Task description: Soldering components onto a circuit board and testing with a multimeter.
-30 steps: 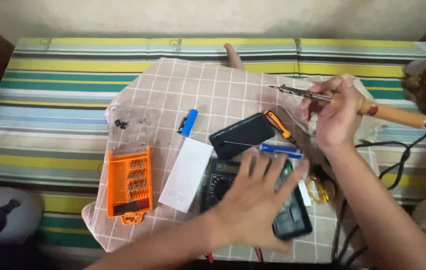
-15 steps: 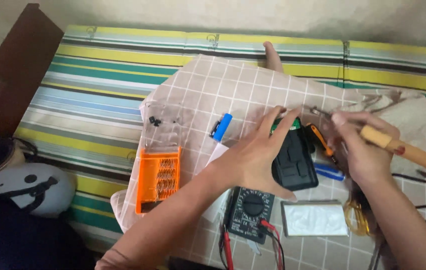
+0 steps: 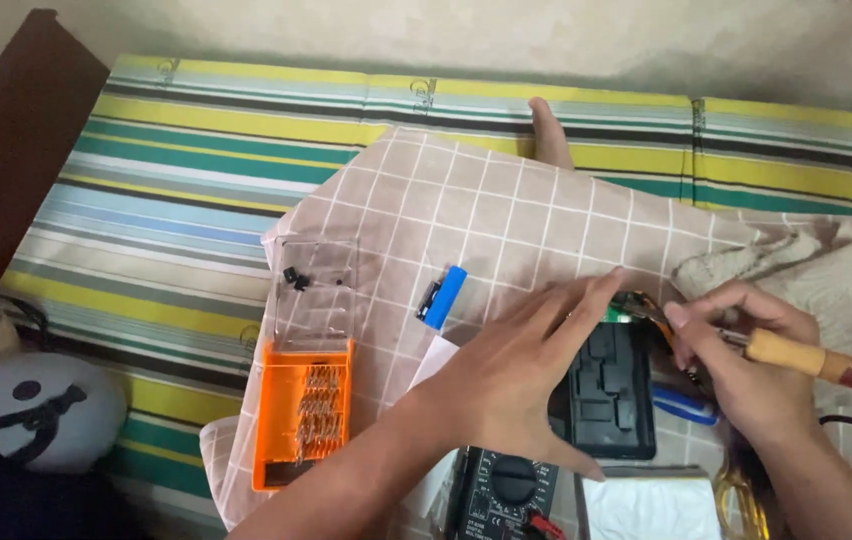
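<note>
My left hand [image 3: 516, 375] lies flat with fingers spread, its fingertips on the top of a black opened device [image 3: 611, 395] where a small green circuit board [image 3: 624, 304] shows. My right hand [image 3: 741, 365] grips a soldering iron by its wooden handle [image 3: 826, 365]; the tip is hidden behind my fingers, close to the green board. A blue-handled tool [image 3: 688, 404] lies just right of the device. Everything rests on a beige checked cloth [image 3: 506, 210].
A blue cylinder [image 3: 443, 297], an orange bit case [image 3: 303, 412], its clear lid [image 3: 318, 272] with small black parts, a black multimeter [image 3: 508, 490] and a silvery panel [image 3: 651, 508] lie on the cloth. A striped mat [image 3: 186, 170] is underneath, a helmet [image 3: 21, 410] at left, a foot [image 3: 549, 135] at the far edge.
My left hand left the multimeter and now rests on the black device. My right hand brought the soldering iron down to the device's top edge. The view shifted, showing the helmet.
</note>
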